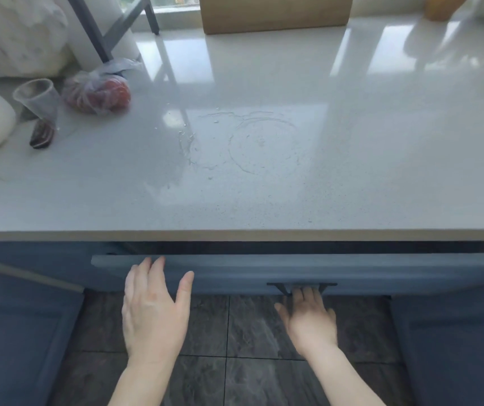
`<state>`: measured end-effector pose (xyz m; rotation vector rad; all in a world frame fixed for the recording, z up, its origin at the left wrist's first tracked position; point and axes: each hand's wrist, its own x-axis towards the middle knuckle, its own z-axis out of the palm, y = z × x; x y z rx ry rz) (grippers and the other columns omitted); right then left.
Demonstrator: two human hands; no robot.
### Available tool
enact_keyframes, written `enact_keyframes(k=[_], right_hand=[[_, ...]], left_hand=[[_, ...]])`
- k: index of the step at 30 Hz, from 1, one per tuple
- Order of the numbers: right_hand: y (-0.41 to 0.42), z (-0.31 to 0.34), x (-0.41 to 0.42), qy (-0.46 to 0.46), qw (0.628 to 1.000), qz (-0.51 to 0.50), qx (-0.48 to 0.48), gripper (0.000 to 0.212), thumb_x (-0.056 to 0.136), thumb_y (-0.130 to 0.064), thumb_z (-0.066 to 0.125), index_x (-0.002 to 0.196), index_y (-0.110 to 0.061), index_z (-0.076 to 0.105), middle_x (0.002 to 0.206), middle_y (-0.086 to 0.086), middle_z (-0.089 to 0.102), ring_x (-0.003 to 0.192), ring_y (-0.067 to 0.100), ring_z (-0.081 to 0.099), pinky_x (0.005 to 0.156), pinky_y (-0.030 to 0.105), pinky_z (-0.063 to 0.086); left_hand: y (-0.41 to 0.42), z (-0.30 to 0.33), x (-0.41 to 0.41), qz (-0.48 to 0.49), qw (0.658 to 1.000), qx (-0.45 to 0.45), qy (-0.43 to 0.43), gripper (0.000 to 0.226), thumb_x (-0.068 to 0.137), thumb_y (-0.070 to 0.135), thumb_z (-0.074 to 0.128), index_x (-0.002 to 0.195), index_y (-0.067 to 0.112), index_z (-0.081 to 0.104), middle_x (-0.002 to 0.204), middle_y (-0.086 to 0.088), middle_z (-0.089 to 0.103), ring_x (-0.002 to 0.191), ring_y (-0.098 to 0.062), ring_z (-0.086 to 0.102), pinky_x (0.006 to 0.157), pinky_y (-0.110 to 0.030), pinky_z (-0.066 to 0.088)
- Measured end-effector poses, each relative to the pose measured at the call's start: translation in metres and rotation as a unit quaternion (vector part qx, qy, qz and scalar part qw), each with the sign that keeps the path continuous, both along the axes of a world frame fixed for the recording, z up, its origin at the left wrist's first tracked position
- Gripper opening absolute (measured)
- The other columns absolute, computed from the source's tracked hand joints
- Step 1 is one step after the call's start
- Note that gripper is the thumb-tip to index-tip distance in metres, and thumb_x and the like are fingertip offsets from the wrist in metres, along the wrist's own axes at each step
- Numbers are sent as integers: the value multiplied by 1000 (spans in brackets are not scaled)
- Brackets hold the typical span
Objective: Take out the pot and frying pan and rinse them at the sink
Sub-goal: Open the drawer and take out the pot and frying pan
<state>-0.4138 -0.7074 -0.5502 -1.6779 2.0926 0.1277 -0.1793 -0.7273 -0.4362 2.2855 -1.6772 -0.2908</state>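
Two bare forearms reach forward over the dark tiled floor. Of the hands, the left hand lies flat with straight, spread fingers, fingertips at the top edge of the blue drawer front. The right hand has its fingers hooked under the dark drawer handle. A narrow dark gap shows above the drawer front; neither pot nor frying pan is visible. Beyond, the pale table carries a water ring, a clear plastic cup, bagged red produce and a cardboard box.
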Motion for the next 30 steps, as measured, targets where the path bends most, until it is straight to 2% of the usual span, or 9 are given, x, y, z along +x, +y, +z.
enact_keyframes(k=[2, 5, 7, 9, 12, 15, 19, 26, 30], right_hand=[[14, 1, -1, -1, 1000, 1, 23, 56, 86, -59, 41, 105, -14, 69, 105, 4, 64, 105, 27, 63, 69, 46, 53], [40, 24, -1, -47, 999, -5, 8, 57, 92, -56, 49, 140, -24, 45, 137, -2, 47, 133, 20, 43, 99, 41, 44], [59, 53, -4, -93, 992, -48, -67, 47, 92, -52, 55, 131, -28, 51, 125, -7, 54, 119, 17, 54, 89, 33, 47], [74, 90, -13, -135, 960, -121, -213, 32, 86, -42, 69, 112, -25, 63, 105, -10, 60, 99, 15, 61, 77, 32, 49], [71, 113, -52, -75, 910, -209, -352, 38, 81, -30, 77, 112, -13, 64, 105, 1, 60, 99, 23, 57, 82, 42, 48], [52, 119, -94, -4, 928, -240, -285, 64, 82, -42, 72, 132, -6, 54, 128, 15, 54, 121, 34, 49, 97, 50, 44], [61, 108, -114, 56, 963, -233, -125, 108, 79, -72, 56, 154, -4, 19, 161, 16, 19, 148, 33, 16, 120, 47, 18], [104, 108, -110, 38, 968, -231, -87, 118, 78, -83, 41, 156, -5, -1, 165, 11, 1, 152, 24, 0, 123, 40, 2], [134, 110, -105, 32, 968, -233, -92, 118, 77, -83, 42, 156, -4, 1, 164, 11, 3, 152, 24, 2, 123, 40, 0]], left_hand=[[4, -1, -3, -11, 1000, 9, -6, 79, 86, 62, 33, 142, 9, 47, 150, -12, 41, 143, -29, 28, 109, -53, 35], [12, -6, -5, -23, 998, 45, -30, 86, 88, 70, 30, 148, 10, 38, 156, -11, 33, 147, -29, 21, 114, -50, 29], [19, -10, -6, -25, 995, 65, -66, 94, 87, 78, 23, 147, 7, 40, 154, -13, 36, 146, -32, 23, 114, -50, 27], [26, -12, -8, -14, 992, 82, -94, 102, 81, 79, 15, 144, 4, 44, 151, -15, 40, 143, -33, 28, 114, -50, 23], [37, -11, -10, 20, 989, 108, -96, 112, 76, 84, 10, 145, 0, 41, 152, -17, 38, 145, -33, 24, 116, -48, 14], [48, -9, -9, 35, 988, 126, -79, 114, 78, 88, 18, 148, -1, 33, 156, -16, 32, 148, -30, 17, 120, -45, 9], [66, -4, -8, 33, 986, 139, -88, 111, 75, 82, 25, 149, -2, 31, 157, -15, 31, 148, -29, 17, 121, -43, 11], [105, -2, -4, 30, 981, 163, -96, 117, 74, 87, 22, 150, -2, 29, 157, -16, 31, 147, -30, 19, 120, -43, 13], [135, -6, 0, 35, 981, 163, -97, 124, 67, 89, 16, 143, -5, 41, 150, -19, 41, 142, -34, 29, 117, -47, 20]])
